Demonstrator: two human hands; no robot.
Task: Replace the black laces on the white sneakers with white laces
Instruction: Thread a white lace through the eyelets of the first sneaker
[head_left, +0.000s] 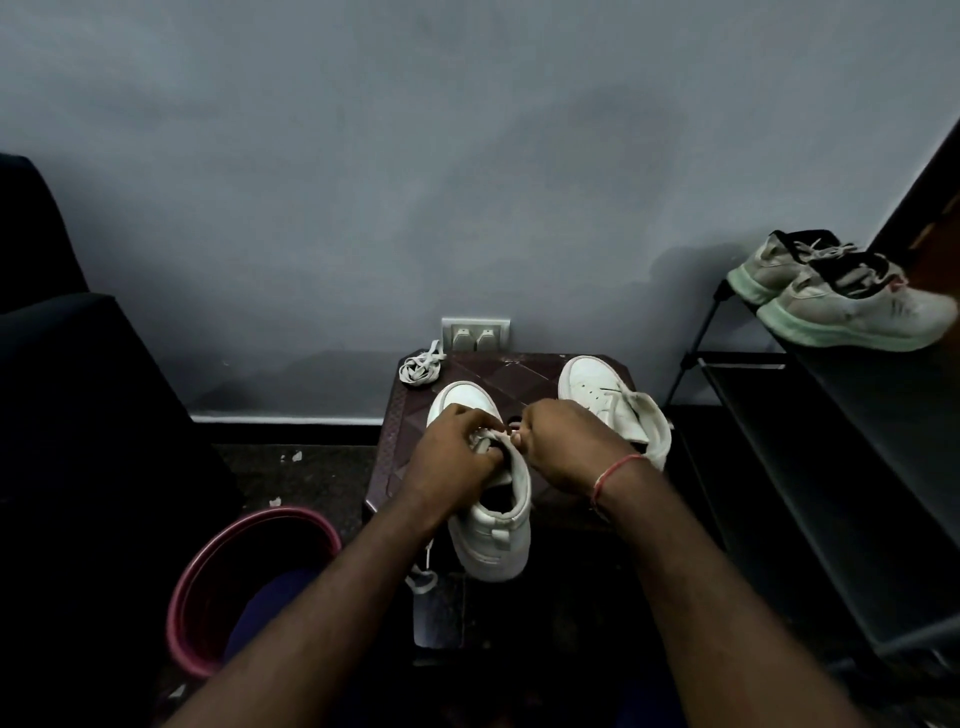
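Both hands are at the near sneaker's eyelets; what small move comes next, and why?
Probably pull the white lace through with the right hand while the left hand steadies the near sneaker: the right hand pinches it beside the upper, and slack hangs below.

It was a room in a home. A black shoe rack (831, 441) carrying a worn pair of trainers (852, 306) stood against the plain grey wall (467, 156). A socket plate (475, 332) sat low on that wall. A pink bucket (249, 530) and a dark upholstered seat (62, 364) stood beside a small brown table (498, 371).
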